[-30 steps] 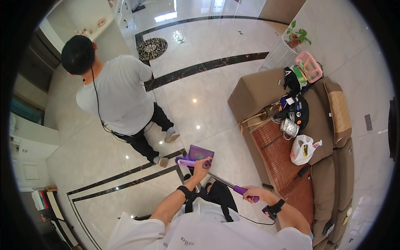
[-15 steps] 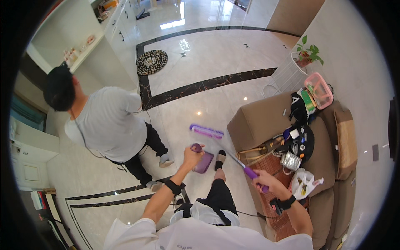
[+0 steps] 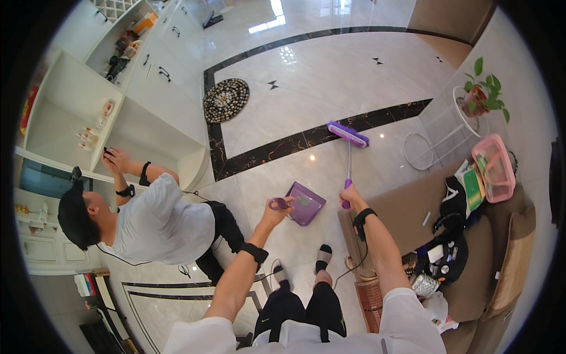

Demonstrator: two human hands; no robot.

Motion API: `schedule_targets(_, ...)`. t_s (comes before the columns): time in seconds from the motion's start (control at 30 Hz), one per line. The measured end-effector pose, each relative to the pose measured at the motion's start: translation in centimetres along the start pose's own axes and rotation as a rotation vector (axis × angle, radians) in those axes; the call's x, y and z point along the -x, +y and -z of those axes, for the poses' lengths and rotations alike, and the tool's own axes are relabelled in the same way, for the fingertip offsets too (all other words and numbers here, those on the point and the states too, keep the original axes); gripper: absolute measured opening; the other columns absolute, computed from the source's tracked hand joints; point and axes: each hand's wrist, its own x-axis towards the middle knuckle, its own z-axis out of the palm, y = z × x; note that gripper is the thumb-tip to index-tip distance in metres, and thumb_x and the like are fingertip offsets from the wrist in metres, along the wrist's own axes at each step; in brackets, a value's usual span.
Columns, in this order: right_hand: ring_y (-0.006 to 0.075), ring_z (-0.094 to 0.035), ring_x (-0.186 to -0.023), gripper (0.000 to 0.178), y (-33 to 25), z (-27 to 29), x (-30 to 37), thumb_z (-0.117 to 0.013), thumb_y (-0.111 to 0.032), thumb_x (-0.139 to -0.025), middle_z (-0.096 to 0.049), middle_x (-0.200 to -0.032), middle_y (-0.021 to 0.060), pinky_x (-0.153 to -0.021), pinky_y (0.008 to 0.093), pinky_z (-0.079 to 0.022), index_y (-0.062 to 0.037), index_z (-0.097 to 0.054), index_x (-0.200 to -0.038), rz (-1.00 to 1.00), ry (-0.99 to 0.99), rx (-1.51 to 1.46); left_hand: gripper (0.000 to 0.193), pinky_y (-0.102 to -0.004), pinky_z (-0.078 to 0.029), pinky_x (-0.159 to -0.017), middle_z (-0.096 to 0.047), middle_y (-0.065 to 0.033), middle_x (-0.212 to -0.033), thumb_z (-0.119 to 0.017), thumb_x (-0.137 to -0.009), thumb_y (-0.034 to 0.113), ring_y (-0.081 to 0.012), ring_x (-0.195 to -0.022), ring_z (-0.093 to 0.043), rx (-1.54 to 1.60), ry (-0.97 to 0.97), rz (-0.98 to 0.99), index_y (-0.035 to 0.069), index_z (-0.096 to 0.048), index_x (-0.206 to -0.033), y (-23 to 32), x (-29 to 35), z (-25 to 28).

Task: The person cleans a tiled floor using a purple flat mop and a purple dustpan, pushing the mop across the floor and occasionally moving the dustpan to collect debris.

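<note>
My left hand (image 3: 276, 213) is closed round the handle of a purple dustpan (image 3: 308, 206), whose pan is just off the hand's right side, low over the floor or on it; I cannot tell which. A broom (image 3: 349, 162) with a purple grip and a grey stick is in my right hand (image 3: 350, 194). Its purple bristled head lies ahead on the tiles, at the inner edge of the dark marble band (image 3: 306, 140). The broom head and the dustpan are well apart.
A person (image 3: 156, 221) in a grey shirt stands at my left by the shelves (image 3: 109, 138), both hands raised. To the right is a brown sofa (image 3: 389, 219) heaped with bags and a pink basket (image 3: 494, 168). A plant stand (image 3: 463, 112) and a round pebbled mat (image 3: 227, 100) are farther off.
My right hand and the broom have swung forward, away from the sofa; the broom head is farther out. The dustpan has moved slightly ahead. The other person has turned and raised both hands towards the shelves.
</note>
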Motion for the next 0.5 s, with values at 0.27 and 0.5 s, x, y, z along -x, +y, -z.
schedule_targets(0.27, 0.0227, -0.06, -0.049, 0.07, 5.0, -3.2, 11.1, -0.055, 0.003, -0.074, -0.059, -0.071, 0.0172, -0.04, 0.0387, -0.049, 0.0015, -0.013, -0.131, -0.125, -0.08, 0.29, 0.019, -0.0231, -0.044, -0.059, -0.061, 0.0008, -0.069, -0.067, -0.076, 0.004, -0.0053, -0.063, -0.052, 0.067, 0.0, -0.004, 0.004, -0.068, -0.095, 0.1, -2.4, 1.2)
schedule_targets(0.5, 0.0127, -0.048, -0.043, 0.021, -3.9, -1.1, 24.3, -0.055, 0.005, -0.073, -0.049, -0.058, 0.0062, -0.035, 0.0265, -0.039, -0.0013, -0.045, -0.09, -0.387, -0.545, -0.139, 0.024, -0.0392, -0.049, -0.067, -0.063, -0.0205, -0.083, -0.066, -0.071, 0.014, -0.0351, -0.077, -0.063, -0.104, -0.079, 0.007, 0.012, -0.068, -0.096, 3.2, -5.0, 2.3)
